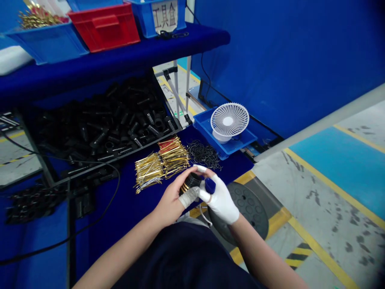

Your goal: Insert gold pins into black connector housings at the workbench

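Near the thin gold-coloured metal strips (148, 170), the tape-thumbed left hand (173, 197) and white-gloved right hand (222, 199) have fingers wrapped around a black ribbed cylindrical part (193, 180), which could drop if either grip loosens.

A black, ridged cylinder (194, 180) with gold-coloured bands (184, 188) sits between the left hand (172, 197) and right hand (223, 201), partly hidden in their grip.

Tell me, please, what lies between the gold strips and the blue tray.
In the head view, thin black loops lie piled between the gold strips and the blue tray.
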`<control>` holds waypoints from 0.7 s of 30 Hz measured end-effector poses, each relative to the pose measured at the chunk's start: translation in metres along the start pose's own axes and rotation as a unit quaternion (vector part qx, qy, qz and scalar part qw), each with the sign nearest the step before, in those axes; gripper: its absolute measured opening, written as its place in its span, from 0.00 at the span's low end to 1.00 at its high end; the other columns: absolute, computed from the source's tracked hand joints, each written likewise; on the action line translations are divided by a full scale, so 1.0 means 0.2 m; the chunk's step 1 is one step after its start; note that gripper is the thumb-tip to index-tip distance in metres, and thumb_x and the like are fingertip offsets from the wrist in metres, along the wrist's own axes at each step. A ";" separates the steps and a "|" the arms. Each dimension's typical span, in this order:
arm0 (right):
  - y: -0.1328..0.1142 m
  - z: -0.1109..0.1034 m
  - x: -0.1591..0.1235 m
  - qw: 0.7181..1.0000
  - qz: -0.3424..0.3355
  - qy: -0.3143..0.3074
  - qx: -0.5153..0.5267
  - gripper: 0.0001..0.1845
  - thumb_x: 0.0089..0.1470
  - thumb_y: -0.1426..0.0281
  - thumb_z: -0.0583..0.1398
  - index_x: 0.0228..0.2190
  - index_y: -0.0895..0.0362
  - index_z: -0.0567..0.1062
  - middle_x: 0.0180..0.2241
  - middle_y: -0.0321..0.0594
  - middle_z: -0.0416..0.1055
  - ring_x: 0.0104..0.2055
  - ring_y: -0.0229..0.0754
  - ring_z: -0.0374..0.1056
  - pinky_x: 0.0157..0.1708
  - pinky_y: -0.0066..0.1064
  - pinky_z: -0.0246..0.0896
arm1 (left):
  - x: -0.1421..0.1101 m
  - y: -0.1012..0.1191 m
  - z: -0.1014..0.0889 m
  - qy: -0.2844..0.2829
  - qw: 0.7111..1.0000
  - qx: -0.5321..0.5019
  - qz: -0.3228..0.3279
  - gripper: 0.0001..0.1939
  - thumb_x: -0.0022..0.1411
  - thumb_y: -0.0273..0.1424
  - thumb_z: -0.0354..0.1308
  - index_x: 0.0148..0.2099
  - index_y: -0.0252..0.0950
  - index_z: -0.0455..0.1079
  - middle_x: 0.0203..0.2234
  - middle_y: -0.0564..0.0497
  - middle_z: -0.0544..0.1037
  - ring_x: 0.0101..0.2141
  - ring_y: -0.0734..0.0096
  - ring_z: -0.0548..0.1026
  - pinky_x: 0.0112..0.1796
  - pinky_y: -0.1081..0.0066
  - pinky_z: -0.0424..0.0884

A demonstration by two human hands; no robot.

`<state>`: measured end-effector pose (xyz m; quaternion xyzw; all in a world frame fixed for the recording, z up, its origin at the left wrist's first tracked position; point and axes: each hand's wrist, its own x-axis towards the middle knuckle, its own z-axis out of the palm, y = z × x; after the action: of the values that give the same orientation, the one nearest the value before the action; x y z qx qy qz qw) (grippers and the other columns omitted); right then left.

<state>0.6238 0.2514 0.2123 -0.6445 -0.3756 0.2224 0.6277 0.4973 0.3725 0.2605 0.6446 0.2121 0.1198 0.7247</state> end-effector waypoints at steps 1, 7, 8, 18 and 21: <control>-0.01 0.01 0.00 0.998 0.030 -0.026 0.043 0.27 0.52 0.61 0.69 0.52 0.53 0.73 0.43 0.44 0.77 0.44 0.48 0.75 0.45 0.42 0.73 | 0.00 0.00 0.00 -0.021 1.000 -0.012 -0.012 0.29 0.61 0.37 0.64 0.64 0.44 0.68 0.64 0.46 0.67 0.61 0.47 0.66 0.55 0.59 0.69; -0.05 0.02 -0.04 0.983 0.071 -0.042 0.164 0.27 0.47 0.58 0.72 0.47 0.53 0.77 0.36 0.41 0.79 0.33 0.45 0.76 0.34 0.38 0.75 | -0.02 0.01 0.00 -0.050 0.990 -0.106 -0.077 0.32 0.59 0.41 0.66 0.64 0.45 0.69 0.60 0.43 0.71 0.45 0.54 0.76 0.37 0.68 0.74; -0.04 0.01 -0.05 0.984 0.069 -0.049 0.158 0.27 0.48 0.58 0.71 0.48 0.53 0.76 0.36 0.41 0.79 0.34 0.46 0.76 0.35 0.39 0.75 | -0.03 0.01 0.00 -0.048 0.988 -0.117 -0.088 0.31 0.60 0.42 0.65 0.64 0.44 0.68 0.56 0.42 0.73 0.39 0.59 0.77 0.35 0.69 0.73; 0.55 -0.40 0.22 0.889 0.178 0.073 -0.415 0.11 0.57 0.70 0.61 0.43 0.57 0.75 0.46 0.48 0.76 0.49 0.50 0.73 0.54 0.42 0.65 | -0.01 0.01 0.00 0.047 0.966 -0.207 -0.145 0.38 0.58 0.44 0.67 0.67 0.43 0.60 0.32 0.51 0.76 0.24 0.79 0.69 0.39 0.65 0.74; 0.67 -0.42 0.27 0.876 0.189 0.070 -0.439 0.13 0.56 0.72 0.61 0.44 0.59 0.75 0.45 0.51 0.75 0.47 0.51 0.73 0.51 0.41 0.66 | 0.01 -0.02 0.00 0.061 0.954 -0.233 -0.181 0.37 0.59 0.43 0.67 0.66 0.44 0.60 0.35 0.50 0.77 0.28 0.76 0.73 0.44 0.63 0.76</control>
<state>0.7483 0.2480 0.1011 -0.9263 -0.2610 0.1035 0.2513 0.4980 0.3723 0.2557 0.3999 0.3348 0.0719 0.8502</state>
